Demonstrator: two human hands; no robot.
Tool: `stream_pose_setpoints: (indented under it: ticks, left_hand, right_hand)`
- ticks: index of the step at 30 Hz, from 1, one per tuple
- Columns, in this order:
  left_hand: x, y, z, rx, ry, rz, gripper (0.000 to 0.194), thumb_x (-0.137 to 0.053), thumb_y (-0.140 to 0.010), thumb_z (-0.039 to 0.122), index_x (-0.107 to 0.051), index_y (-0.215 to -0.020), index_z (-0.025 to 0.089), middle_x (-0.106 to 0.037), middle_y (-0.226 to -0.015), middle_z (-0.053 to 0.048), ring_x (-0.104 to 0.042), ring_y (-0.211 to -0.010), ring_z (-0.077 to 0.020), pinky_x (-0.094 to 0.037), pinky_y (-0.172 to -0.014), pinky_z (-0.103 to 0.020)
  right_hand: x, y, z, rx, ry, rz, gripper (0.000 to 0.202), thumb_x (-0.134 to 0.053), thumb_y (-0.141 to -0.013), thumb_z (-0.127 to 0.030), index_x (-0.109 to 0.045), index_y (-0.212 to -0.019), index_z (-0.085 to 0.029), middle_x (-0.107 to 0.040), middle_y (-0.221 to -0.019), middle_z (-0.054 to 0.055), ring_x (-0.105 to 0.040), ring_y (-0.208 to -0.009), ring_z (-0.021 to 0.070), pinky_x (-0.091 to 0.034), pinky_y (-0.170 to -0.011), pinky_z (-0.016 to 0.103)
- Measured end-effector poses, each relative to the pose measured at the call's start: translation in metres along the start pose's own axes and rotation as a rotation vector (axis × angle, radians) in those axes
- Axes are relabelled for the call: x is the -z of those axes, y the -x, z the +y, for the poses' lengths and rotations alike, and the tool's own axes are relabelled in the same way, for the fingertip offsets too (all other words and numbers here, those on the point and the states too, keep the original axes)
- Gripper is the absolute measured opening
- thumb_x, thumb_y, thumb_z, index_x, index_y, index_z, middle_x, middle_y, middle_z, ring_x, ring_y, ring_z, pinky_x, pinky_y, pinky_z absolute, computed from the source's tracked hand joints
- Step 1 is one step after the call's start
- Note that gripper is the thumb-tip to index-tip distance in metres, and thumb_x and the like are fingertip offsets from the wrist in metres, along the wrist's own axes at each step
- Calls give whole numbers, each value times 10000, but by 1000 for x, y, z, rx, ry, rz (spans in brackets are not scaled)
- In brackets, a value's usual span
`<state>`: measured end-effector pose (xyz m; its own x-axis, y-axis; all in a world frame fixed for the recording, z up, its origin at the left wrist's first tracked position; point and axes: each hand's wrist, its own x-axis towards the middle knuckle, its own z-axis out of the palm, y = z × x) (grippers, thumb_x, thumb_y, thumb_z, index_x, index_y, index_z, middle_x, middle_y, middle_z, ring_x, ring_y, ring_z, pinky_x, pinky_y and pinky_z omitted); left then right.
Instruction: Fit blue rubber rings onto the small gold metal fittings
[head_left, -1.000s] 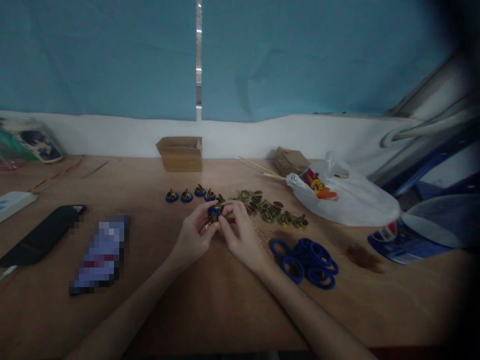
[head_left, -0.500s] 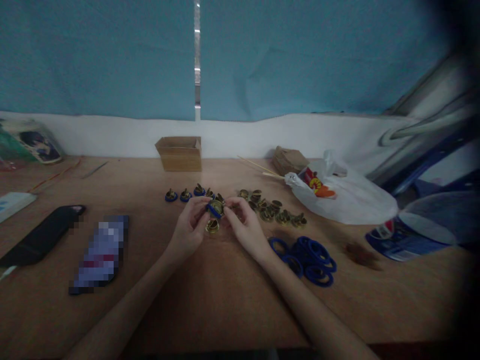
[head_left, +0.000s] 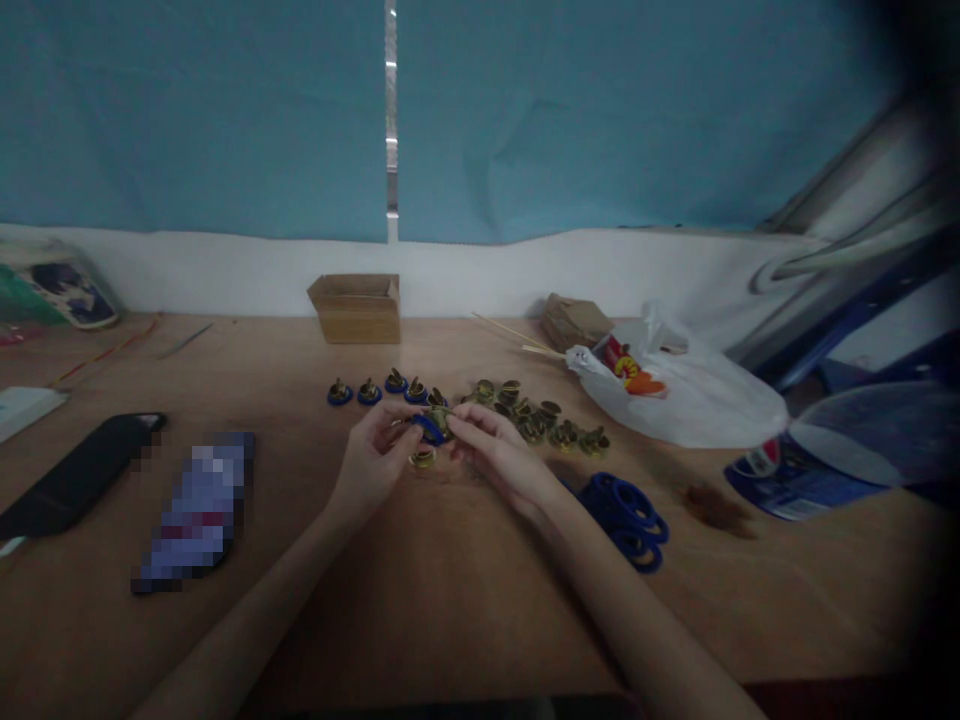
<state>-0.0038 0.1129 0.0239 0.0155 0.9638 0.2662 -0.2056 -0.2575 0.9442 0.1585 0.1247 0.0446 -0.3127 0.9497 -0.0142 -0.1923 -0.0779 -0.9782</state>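
Between my two hands, above the wooden table, is a brass piece with a blue ring (head_left: pixel 430 430). My left hand (head_left: pixel 379 447) pinches its left side, and my right hand (head_left: pixel 491 440) grips it from the right with closed fingers. A single brass piece (head_left: pixel 423 457) lies just below it. Behind my hands stand several brass pieces with blue rings (head_left: pixel 369 391) in a row. Several plain brass pieces (head_left: pixel 564 434) are grouped to the right. Loose blue rings (head_left: pixel 626 505) lie in a pile beside my right forearm, which partly hides them.
An open cardboard box (head_left: pixel 360 311) stands at the back. A white plastic bag (head_left: pixel 697 395) and a blue tub (head_left: pixel 810 480) are at the right. On the left lie a black phone-like object (head_left: pixel 82 475), a blurred blue packet (head_left: pixel 199 515) and a white object (head_left: pixel 28 410).
My right hand has turned and its forearm has shifted right, covering more of the blue rings. The piece between my hands has tilted. The whole view has shifted slightly.
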Motion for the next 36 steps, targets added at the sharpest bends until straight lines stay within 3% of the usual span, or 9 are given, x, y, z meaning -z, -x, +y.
stream_pose_setpoints:
  ticks: [4, 10, 14, 19, 23, 27, 32, 36]
  left_hand:
    - [1, -1, 0, 19, -27, 44, 160, -692, -759, 254, -603, -857, 163, -683, -980, -63, -678, -859, -179, -582, -718, -309]
    - [2, -5, 2, 133, -92, 157, 186, -727, -719, 281, -613, -803, 160, -678, -808, -21, -656, -734, -153, -551, -660, -284]
    - [2, -6, -1, 155, -93, 156, 209, -736, -715, 303, -610, -771, 146, -677, -788, -17, -648, -740, -142, -537, -711, -275]
    - [-1, -3, -1, 267, 147, 94, 273, -717, -744, 388, -623, -796, 137, -699, -883, -48, -673, -793, -162, -559, -753, -306]
    - [0, -5, 6, 371, 346, 144, 281, -770, -698, 358, -642, -745, 113, -716, -911, -87, -698, -779, -179, -564, -789, -332]
    - [2, -7, 9, 405, 392, 150, 270, -769, -699, 357, -687, -754, 106, -721, -871, -77, -702, -802, -186, -556, -816, -334]
    - [0, -2, 6, 366, 286, 19, 267, -754, -720, 317, -720, -933, 160, -725, -970, -58, -679, -828, -143, -531, -779, -251]
    - [-2, 1, 6, 367, 228, -62, 252, -726, -749, 307, -721, -957, 164, -720, -982, -62, -667, -856, -149, -518, -772, -239]
  right_hand:
    - [-5, 1, 0, -34, -53, -8, 266, -718, -741, -409, -579, -746, -182, -576, -671, -33, -537, -558, 88, -434, -544, 219]
    - [-5, -2, 3, 28, -68, 134, 299, -752, -697, -392, -531, -720, -191, -512, -648, -53, -493, -546, 84, -389, -515, 215]
    - [-3, -4, 6, 153, 99, 226, 314, -742, -699, -394, -494, -726, -204, -479, -640, -58, -442, -545, 90, -373, -516, 229]
    - [-6, -4, 12, 380, 434, 330, 288, -727, -707, -324, -462, -740, -217, -440, -636, -61, -422, -562, 103, -362, -534, 238]
    - [-7, 0, 10, 496, 648, 328, 245, -689, -757, -284, -454, -756, -218, -453, -717, -35, -459, -600, 114, -383, -547, 243]
    - [-10, 5, 5, 596, 807, 315, 229, -668, -783, -227, -441, -750, -212, -448, -782, -15, -461, -592, 106, -402, -555, 247]
    - [-14, 10, 5, 668, 963, 221, 200, -644, -803, -176, -447, -783, -207, -467, -830, 17, -486, -677, 137, -425, -602, 261]
    - [-14, 13, 11, 638, 1003, 106, 160, -606, -828, -156, -457, -818, -212, -486, -898, 36, -510, -742, 149, -440, -620, 260]
